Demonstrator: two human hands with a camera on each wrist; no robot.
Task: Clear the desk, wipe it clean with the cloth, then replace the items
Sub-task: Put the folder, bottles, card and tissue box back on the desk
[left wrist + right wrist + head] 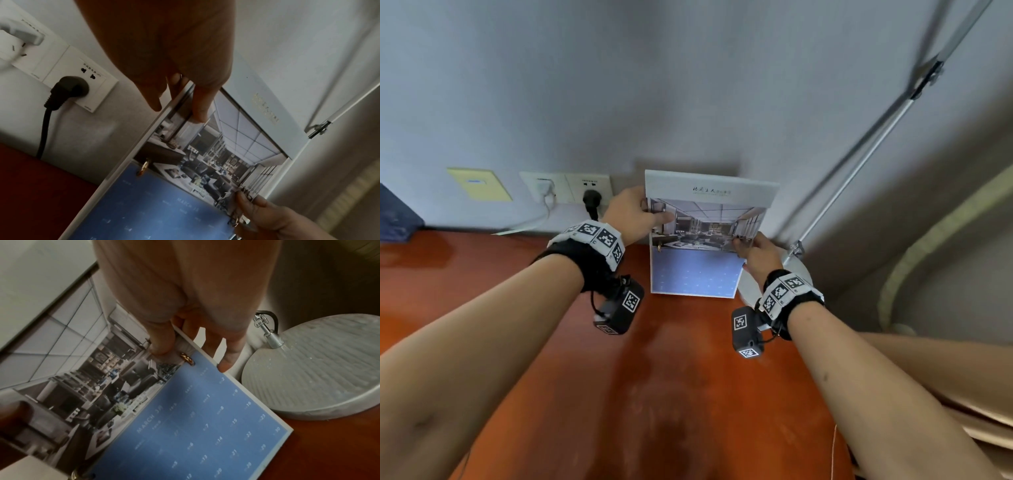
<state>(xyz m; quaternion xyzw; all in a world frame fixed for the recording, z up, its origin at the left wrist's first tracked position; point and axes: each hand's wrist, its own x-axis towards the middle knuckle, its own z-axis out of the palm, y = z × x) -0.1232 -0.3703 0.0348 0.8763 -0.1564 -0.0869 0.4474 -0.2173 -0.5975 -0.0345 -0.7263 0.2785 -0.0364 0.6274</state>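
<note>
A desk calendar (698,236) with a photo of an interior on top and a blue March page below stands at the back of the red-brown desk (654,377), close to the wall. My left hand (633,214) pinches its left edge, thumb on the front (199,112) and fingers behind. My right hand (753,253) pinches its right edge near a gold ring (187,358), thumb on the photo and fingers behind. The calendar (185,170) (164,410) tilts back slightly. No cloth is in view.
A lamp's round grey base (748,291) (318,369) sits just right of the calendar, its metal arm (876,137) slanting up to the right. Wall sockets (571,188) with a black plug (68,91) and a white plug lie left. A dark blue object (397,216) sits at far left.
</note>
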